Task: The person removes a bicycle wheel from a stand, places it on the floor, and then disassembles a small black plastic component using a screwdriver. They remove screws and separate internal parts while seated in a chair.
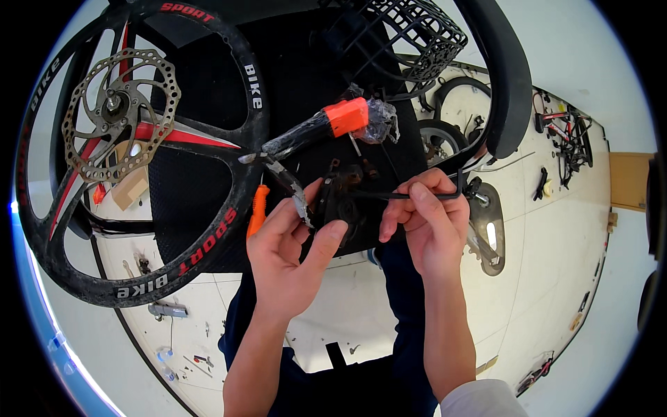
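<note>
My left hand (pixel 288 260) is closed round a dark mechanical part that looks like a disc brake caliper (pixel 340 201), held above the near edge of a black table. Between the thumb and fingers of my right hand (pixel 434 226) is a black L-shaped hex key (pixel 379 196). Its long arm reaches left to the caliper, and its short bent end stands up beside my right fingers; whether the tip sits in a bolt is too dark to tell. Left of my left hand lies a screwdriver with an orange handle (pixel 258 208).
A spoked wheel (pixel 258 125) with a metal brake rotor (pixel 167 115) stands at left. Behind my hands lies a plastic-wrapped tube with an orange band (pixel 345 116). A black wire basket (pixel 424 48) and curved black fender (pixel 515 90) are at the far right. Bike parts lie on the floor.
</note>
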Action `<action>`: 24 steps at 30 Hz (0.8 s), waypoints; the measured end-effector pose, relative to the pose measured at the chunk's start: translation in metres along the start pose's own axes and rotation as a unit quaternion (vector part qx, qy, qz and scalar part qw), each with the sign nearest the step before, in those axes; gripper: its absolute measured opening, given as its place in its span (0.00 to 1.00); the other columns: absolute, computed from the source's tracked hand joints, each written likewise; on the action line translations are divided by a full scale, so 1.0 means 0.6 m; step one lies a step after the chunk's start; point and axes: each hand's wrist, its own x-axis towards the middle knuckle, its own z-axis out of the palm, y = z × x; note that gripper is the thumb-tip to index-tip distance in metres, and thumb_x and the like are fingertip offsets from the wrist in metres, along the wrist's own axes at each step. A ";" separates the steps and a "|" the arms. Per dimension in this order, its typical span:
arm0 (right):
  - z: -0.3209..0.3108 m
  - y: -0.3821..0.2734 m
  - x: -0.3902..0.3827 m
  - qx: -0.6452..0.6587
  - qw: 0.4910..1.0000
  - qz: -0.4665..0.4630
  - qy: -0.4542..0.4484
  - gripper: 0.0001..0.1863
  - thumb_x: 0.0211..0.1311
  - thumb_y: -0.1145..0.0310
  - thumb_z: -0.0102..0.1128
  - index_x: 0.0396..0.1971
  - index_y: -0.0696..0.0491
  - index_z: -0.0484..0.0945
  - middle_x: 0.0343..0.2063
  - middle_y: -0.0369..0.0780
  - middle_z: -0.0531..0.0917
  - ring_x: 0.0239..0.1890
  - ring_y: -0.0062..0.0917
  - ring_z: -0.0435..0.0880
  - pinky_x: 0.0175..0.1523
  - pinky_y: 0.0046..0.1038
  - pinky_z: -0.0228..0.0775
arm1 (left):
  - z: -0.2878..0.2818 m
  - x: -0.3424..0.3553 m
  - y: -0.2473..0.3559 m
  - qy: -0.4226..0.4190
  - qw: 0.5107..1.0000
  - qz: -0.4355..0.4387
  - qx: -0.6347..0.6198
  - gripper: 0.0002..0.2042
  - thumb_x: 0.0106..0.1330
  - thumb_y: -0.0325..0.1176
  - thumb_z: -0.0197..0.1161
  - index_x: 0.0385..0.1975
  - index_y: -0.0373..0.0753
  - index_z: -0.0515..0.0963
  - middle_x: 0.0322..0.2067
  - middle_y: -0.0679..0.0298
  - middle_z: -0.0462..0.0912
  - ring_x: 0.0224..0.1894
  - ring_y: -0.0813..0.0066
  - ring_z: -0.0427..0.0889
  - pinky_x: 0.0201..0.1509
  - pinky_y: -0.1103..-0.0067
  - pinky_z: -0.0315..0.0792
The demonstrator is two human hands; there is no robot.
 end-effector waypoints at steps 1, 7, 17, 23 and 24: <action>0.000 0.000 0.000 0.002 1.000 -0.003 0.004 0.09 0.68 0.70 0.49 0.32 0.61 0.71 0.20 0.46 0.79 0.18 0.29 0.79 0.23 0.29 0.74 | 0.000 0.000 0.000 0.001 1.000 -0.003 0.002 0.22 0.61 0.18 0.64 0.55 0.20 0.70 0.42 0.58 0.77 0.45 0.78 0.78 0.54 0.81 0.73; -0.008 0.000 0.003 0.010 1.000 -0.020 0.013 0.09 0.68 0.71 0.50 0.34 0.62 0.71 0.21 0.46 0.79 0.19 0.29 0.79 0.26 0.30 0.76 | 0.005 0.001 0.002 0.002 1.000 -0.007 0.003 0.22 0.60 0.18 0.64 0.55 0.19 0.70 0.41 0.57 0.78 0.45 0.78 0.79 0.55 0.81 0.73; -0.015 0.002 -0.001 -0.021 0.999 -0.036 -0.023 0.09 0.69 0.70 0.54 0.35 0.62 0.74 0.24 0.45 0.82 0.22 0.27 0.82 0.31 0.26 0.76 | 0.003 0.000 0.002 -0.001 1.000 -0.024 0.003 0.22 0.60 0.18 0.64 0.55 0.20 0.71 0.41 0.58 0.78 0.44 0.78 0.78 0.53 0.81 0.74; -0.016 -0.003 -0.004 -0.088 0.993 -0.057 -0.047 0.06 0.68 0.75 0.54 0.36 0.63 0.75 0.26 0.43 0.82 0.26 0.23 0.81 0.35 0.23 0.75 | -0.006 -0.001 -0.003 -0.011 0.999 -0.038 0.032 0.19 0.61 0.17 0.63 0.53 0.21 0.73 0.40 0.59 0.77 0.42 0.80 0.78 0.49 0.84 0.73; -0.018 -0.004 -0.004 -0.115 0.989 -0.065 -0.061 0.06 0.68 0.74 0.53 0.36 0.63 0.74 0.26 0.44 0.82 0.26 0.24 0.82 0.35 0.23 0.76 | -0.007 -0.002 -0.002 -0.010 0.998 -0.047 0.038 0.18 0.61 0.17 0.62 0.52 0.21 0.73 0.40 0.59 0.77 0.42 0.80 0.77 0.48 0.85 0.73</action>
